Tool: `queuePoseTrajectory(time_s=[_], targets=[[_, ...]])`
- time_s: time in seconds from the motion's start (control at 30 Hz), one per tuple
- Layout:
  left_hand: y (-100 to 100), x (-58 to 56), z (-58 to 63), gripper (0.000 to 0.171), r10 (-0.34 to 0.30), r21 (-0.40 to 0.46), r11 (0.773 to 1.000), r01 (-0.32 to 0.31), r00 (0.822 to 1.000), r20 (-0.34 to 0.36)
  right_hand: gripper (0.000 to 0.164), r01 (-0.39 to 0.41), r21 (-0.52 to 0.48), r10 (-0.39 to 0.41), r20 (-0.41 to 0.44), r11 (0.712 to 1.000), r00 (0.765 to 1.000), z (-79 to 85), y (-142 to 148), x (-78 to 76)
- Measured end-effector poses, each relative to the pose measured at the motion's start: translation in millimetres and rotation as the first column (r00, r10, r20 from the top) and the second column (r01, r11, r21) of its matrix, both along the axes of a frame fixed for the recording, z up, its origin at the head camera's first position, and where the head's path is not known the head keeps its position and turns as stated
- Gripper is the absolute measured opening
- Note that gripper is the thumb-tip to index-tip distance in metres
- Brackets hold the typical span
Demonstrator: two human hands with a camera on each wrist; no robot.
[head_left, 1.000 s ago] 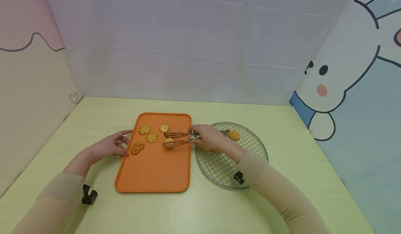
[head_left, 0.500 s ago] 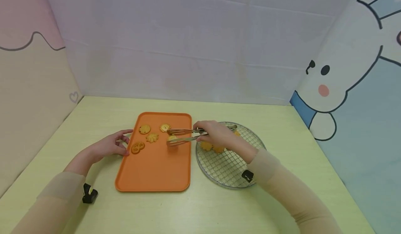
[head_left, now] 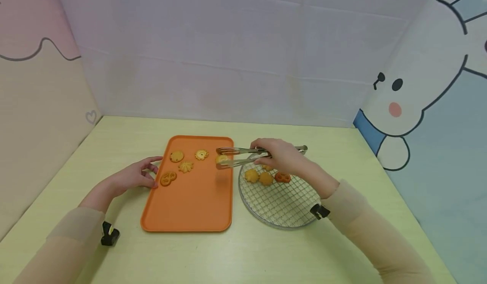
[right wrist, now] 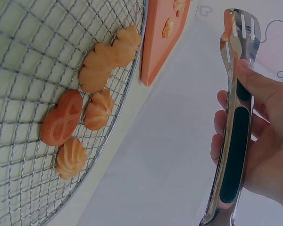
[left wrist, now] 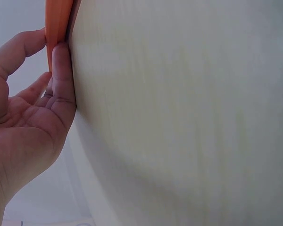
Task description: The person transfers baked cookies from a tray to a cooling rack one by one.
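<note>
My right hand (head_left: pixel 279 153) grips metal tongs (right wrist: pixel 236 146) with dark green handle pads. Between their slotted tips is a small golden cookie (head_left: pixel 222 159), over the right edge of the orange tray (head_left: pixel 190 208). My left hand (head_left: pixel 133 176) is at the tray's left edge, thumb and fingertips touching its rim, as the left wrist view also shows. On the tray lie a round cookie (head_left: pixel 176 156), a flower-shaped cookie (head_left: pixel 201 154), a ridged cookie (head_left: pixel 185 167) and a pretzel-shaped cookie (head_left: pixel 168 178).
Right of the tray stands a round wire rack (head_left: pixel 281 208). Near its far side are a reddish pretzel-shaped cookie (right wrist: pixel 61 117) and several golden ridged cookies (right wrist: pixel 96 68). Pale walls enclose the table (head_left: pixel 198 258) at the back and sides.
My right hand has moved right and slightly away with the tongs, carrying the cookie from over the tray to its right edge. More cookies show on the rack. The left hand stays put.
</note>
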State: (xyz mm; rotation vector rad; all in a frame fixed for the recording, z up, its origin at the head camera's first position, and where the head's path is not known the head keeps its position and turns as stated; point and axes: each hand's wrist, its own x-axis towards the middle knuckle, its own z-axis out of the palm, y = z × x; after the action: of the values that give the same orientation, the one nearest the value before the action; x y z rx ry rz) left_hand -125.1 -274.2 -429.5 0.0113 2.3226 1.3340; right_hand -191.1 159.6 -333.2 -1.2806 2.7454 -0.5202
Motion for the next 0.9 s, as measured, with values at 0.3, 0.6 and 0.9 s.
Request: queuePoseTrajectory(time_s=[0.3,0.6,0.9], targets=[[0.5,0.0,0.0,0.093,0.003,-0.008,1.000,-0.003,1.000,-0.004,0.038,0.030,-0.020,-0.031,-0.035,0.999,0.999,14.9,24.4,6.6],[-0.1,-0.3,-1.6,0.094,-0.001,0.000,1.000,0.001,1.000,-0.006,0.043,0.078,-0.032,-0.080,-0.062,0.996,0.995,22.7,51.7,12.5],[-0.2,0.1,-2.3,0.093,-0.001,-0.010,1.000,0.001,1.000,-0.015,0.041,0.136,-0.054,-0.139,-0.077,0.989,0.987,26.1,77.2,19.3]])
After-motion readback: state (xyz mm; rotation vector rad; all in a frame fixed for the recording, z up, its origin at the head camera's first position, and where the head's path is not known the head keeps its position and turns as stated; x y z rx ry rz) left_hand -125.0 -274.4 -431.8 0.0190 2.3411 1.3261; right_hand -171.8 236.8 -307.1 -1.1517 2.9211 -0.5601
